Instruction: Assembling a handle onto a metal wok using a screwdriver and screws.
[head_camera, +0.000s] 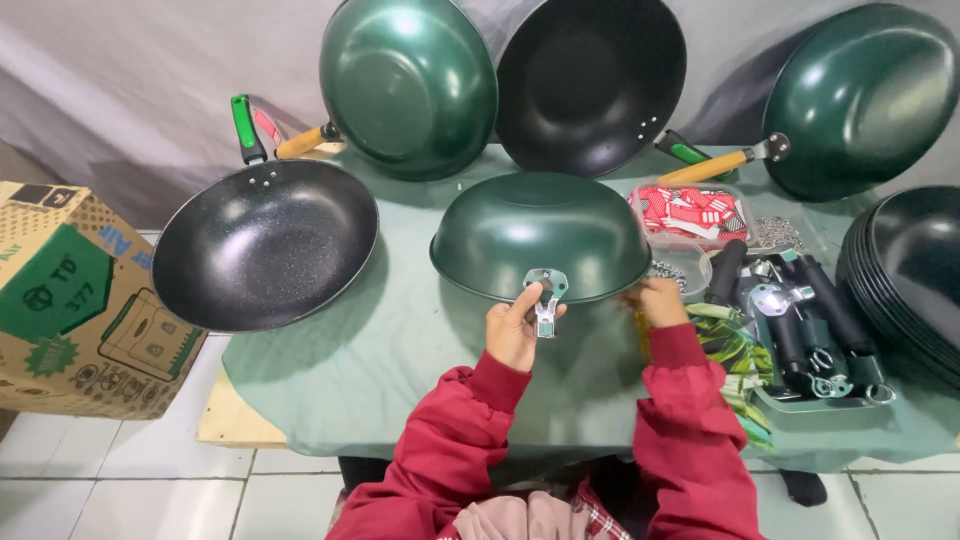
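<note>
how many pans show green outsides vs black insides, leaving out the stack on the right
Round metal pans showing green outsides: 3
Round metal pans showing black insides: 2
Total: 5

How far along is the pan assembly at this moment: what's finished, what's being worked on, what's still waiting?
Looks done: three pans with handles, one lying at left, two leaning on the backdrop. In hand: an upturned green pan, the left hand holding a metal bracket at its rim, the right hand beside it. Left: bare stacked pans, a handleless black pan and loose black handles.
</note>
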